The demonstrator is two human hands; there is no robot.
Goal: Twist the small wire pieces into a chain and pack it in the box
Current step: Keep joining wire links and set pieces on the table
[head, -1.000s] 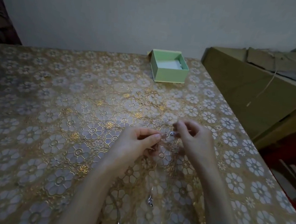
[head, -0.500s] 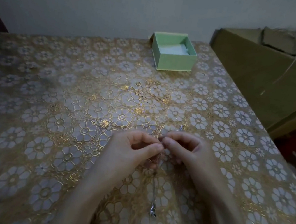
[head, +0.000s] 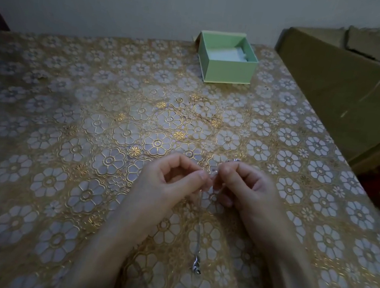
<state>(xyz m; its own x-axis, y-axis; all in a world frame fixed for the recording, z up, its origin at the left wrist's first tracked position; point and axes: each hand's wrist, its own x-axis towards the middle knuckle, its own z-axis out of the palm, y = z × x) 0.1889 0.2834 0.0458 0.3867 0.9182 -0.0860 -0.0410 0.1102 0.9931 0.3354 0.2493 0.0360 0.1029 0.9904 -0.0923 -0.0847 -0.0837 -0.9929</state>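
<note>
My left hand (head: 166, 184) and my right hand (head: 248, 190) meet fingertip to fingertip low over the table, both pinching a thin silver wire chain (head: 198, 241). The chain hangs down between my wrists and ends in a small twisted silver piece near the table. A bit of wire pokes up above my right index finger. The light green box (head: 230, 70) stands open at the far side of the table, with a white pad inside. Its lid leans behind it.
A gold and white flower-patterned cloth (head: 87, 142) covers the table. A large brown cardboard box (head: 336, 90) with a loose string stands beside the table's right edge. A plain wall runs behind the table.
My hands have drawn closer to each other and sit lower in view. The head view has tilted down, so the green box appears higher and nearer the top.
</note>
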